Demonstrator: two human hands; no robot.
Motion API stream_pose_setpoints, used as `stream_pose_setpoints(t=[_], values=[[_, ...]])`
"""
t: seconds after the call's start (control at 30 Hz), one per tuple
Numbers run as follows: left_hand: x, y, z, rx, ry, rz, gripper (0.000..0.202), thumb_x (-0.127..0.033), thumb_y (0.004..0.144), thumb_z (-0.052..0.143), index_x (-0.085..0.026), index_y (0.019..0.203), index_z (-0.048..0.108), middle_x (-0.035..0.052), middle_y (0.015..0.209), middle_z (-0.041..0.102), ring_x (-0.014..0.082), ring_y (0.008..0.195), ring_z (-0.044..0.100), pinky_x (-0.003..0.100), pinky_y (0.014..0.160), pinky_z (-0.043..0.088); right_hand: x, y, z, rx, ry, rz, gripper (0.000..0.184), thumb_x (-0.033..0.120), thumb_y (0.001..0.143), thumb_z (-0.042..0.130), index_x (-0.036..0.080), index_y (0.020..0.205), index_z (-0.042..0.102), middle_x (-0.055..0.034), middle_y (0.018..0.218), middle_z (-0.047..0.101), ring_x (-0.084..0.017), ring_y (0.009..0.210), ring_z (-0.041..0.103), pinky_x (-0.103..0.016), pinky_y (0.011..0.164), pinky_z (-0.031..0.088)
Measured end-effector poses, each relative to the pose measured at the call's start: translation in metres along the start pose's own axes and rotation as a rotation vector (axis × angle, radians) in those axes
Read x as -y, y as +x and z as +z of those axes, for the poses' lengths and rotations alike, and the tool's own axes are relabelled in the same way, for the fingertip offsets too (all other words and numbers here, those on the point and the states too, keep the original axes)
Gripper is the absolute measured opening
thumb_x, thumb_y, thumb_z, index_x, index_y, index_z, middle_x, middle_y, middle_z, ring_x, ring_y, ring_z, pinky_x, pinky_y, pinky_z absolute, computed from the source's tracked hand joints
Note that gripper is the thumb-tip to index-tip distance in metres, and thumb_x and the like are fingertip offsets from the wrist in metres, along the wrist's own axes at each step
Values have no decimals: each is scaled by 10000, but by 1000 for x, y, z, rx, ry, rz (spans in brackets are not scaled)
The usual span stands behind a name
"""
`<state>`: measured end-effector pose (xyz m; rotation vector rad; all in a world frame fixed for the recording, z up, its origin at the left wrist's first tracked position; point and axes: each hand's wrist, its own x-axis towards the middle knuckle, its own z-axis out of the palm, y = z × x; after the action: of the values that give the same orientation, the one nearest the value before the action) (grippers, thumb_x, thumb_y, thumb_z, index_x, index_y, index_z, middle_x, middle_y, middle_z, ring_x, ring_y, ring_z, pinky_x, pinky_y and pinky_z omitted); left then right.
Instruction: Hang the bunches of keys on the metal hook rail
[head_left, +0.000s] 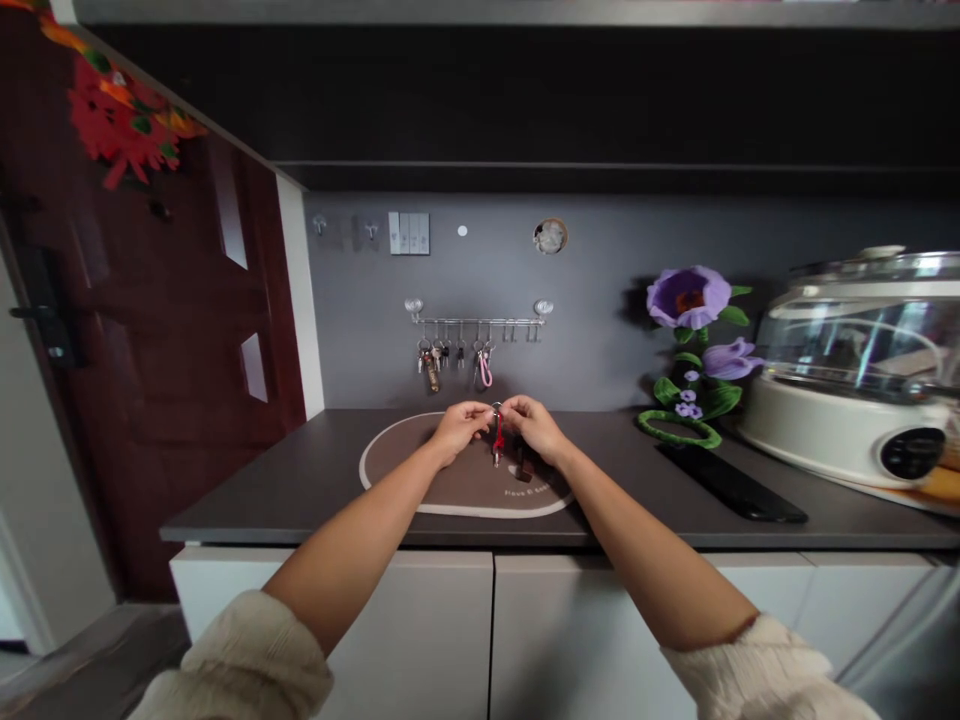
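Over the brown mat, both my hands meet at a key ring with a red cord and a small metal piece dangling below. My left hand pinches the ring from the left, fingertips and thumb closed. From the other side, my right hand pinches it too. A dark brown piece shows just under my right hand; whether it hangs from the ring or lies on the mat I cannot tell. Behind my hands, a hook rail on the wall carries several key bunches and a pink loop.
On the dark counter, a black phone-like slab lies at right, beside purple artificial flowers and a white steamer-like appliance. A shelf overhangs the counter. A dark red door stands at left.
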<state>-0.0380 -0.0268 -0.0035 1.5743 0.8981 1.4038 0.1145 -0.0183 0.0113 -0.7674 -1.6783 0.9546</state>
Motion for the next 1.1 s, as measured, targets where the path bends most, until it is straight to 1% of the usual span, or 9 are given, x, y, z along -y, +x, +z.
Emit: stream_pose_setpoints(t=[0.13, 0.27, 0.33, 0.43, 0.57, 0.7, 0.8, 0.9, 1.1], values=[[1, 1, 0, -65, 84, 18, 375, -433, 652, 569, -115, 851, 583, 45, 718, 606, 82, 567, 506, 195, 491, 360, 3, 1, 0, -47, 80, 43, 205, 343, 653, 573, 172, 730, 490, 16, 675, 549, -85, 606, 516, -237, 626, 433], [3, 2, 1, -110, 231, 7, 299, -405, 685, 525, -112, 713, 575, 27, 614, 575, 79, 508, 475, 199, 473, 346, 15, 5, 1, -85, 155, 99, 178, 320, 666, 574, 175, 716, 483, 22, 633, 525, -82, 554, 513, -242, 579, 449], [7, 4, 1, -112, 281, 17, 269, -378, 697, 508, -117, 660, 560, 13, 570, 553, 76, 485, 459, 200, 476, 348, 22, 11, 0, -98, 177, 116, 146, 292, 684, 564, 173, 715, 485, 11, 645, 538, -92, 573, 532, -249, 576, 458], [13, 8, 1, -102, 333, 32, 241, -349, 707, 487, -126, 640, 549, 0, 544, 537, 75, 468, 452, 201, 480, 353, 32, 24, -1, -112, 194, 118, 92, 244, 714, 540, 169, 721, 487, -5, 668, 568, -103, 614, 559, -254, 590, 466], [15, 10, 2, -78, 388, 20, 213, -317, 710, 475, -131, 634, 545, -9, 527, 525, 76, 462, 450, 198, 477, 353, 39, 47, -5, -147, 177, 119, 50, 201, 750, 496, 164, 718, 485, -2, 642, 569, -86, 573, 559, -224, 555, 456], [14, 9, 3, -71, 410, 11, 211, -310, 711, 470, -131, 630, 547, -9, 524, 522, 77, 465, 448, 198, 483, 350, 44, 72, -10, -200, 197, 112, 64, 155, 764, 455, 156, 704, 478, 4, 602, 542, -82, 536, 550, -211, 512, 450], [14, 8, 3, -61, 421, 10, 212, -312, 709, 473, -133, 625, 548, -4, 532, 526, 82, 473, 454, 202, 484, 345, 48, 88, -12, -264, 206, 127, 101, 117, 762, 432, 147, 675, 474, 1, 571, 528, -80, 490, 527, -214, 483, 442], [14, 8, 3, -58, 424, 16, 220, -323, 709, 473, -137, 618, 548, -2, 531, 526, 86, 474, 456, 208, 485, 341, 50, 101, -13, -322, 204, 141, 125, 91, 750, 425, 143, 645, 470, -1, 535, 518, -77, 448, 499, -216, 465, 433], [17, 10, 3, -61, 409, 20, 231, -337, 706, 481, -143, 595, 541, -4, 517, 520, 87, 464, 450, 214, 489, 338, 46, 119, -10, -423, 201, 185, 99, 92, 740, 437, 150, 665, 464, 2, 516, 517, -83, 464, 511, -204, 451, 431]])
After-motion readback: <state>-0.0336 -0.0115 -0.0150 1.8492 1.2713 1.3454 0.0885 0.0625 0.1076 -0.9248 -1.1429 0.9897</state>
